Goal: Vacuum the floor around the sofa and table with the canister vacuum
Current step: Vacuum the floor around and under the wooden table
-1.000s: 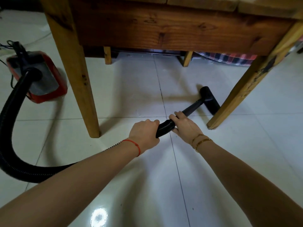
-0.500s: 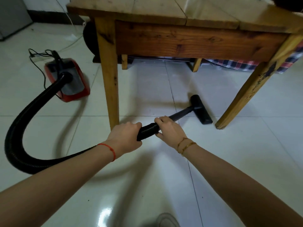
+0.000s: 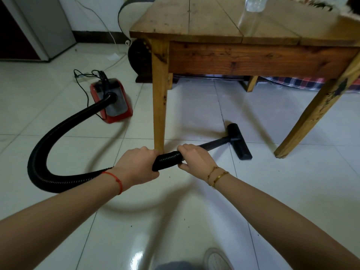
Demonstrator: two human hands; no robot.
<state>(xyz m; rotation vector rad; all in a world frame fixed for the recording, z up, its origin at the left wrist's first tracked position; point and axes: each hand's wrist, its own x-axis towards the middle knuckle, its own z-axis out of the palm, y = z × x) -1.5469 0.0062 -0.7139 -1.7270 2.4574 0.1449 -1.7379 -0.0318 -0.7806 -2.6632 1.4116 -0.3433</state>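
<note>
At the bottom edge, a light shoe (image 3: 216, 259) stands on the glossy white tiled floor (image 3: 292, 182). Above it both forearms reach forward, and the two hands sit close together on the vacuum's line. The left hand (image 3: 138, 166), a red string bracelet (image 3: 115, 181) on its wrist, is wrapped round the ribbed black hose (image 3: 167, 159). The right hand (image 3: 195, 158), wearing gold bracelets (image 3: 217, 175), grips just ahead of it where the hose meets the black wand (image 3: 214, 144). A short stretch of hose shows between the two hands.

The wand runs forward and to the right from the right hand to the black floor nozzle (image 3: 238, 141), which lies flat on the tiles under the wooden bench (image 3: 204, 22), between its two near legs.

Behind the left hand the hose loops out to the left and curves back to the red canister vacuum (image 3: 114, 101), which sits on the floor left of the bench's near left leg (image 3: 159, 94). Its power cord (image 3: 81, 82) trails to a power strip (image 3: 83, 78) behind it. A clear plastic bottle (image 3: 252, 8) stands on the bench top. Beyond, a sofa arm (image 3: 134, 14) and plaid fabric (image 3: 303, 83) show.
</note>
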